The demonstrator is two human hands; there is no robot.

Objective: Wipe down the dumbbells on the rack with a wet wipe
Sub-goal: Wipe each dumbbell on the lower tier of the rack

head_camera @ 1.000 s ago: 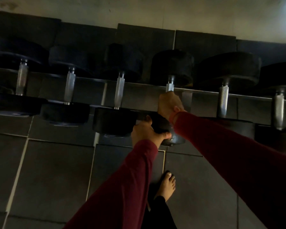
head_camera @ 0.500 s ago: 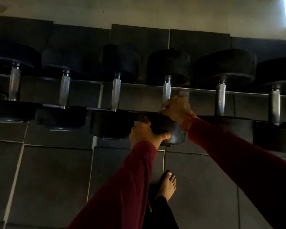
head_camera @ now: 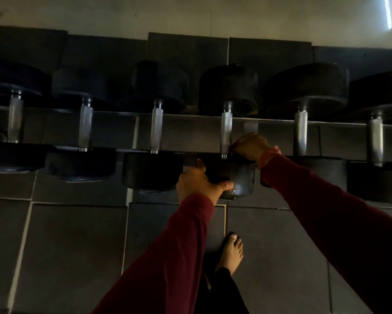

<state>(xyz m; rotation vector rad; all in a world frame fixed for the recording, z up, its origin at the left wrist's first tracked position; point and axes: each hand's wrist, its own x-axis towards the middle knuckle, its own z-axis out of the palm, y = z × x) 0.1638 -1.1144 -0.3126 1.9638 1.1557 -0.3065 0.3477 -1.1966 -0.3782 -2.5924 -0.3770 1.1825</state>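
My left hand (head_camera: 197, 182) gripped the near head of the fourth dumbbell (head_camera: 238, 180) on the rack (head_camera: 190, 117), heavy, rigid, best steadied there, while my right hand (head_camera: 250, 146) curled beside its knurled handle (head_camera: 226, 130), wipe unseen.

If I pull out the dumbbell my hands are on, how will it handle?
Probably heavy: the dumbbell has thick black heads. Its knurled metal handle should grip well. The round heads could roll if set on the tiled floor.
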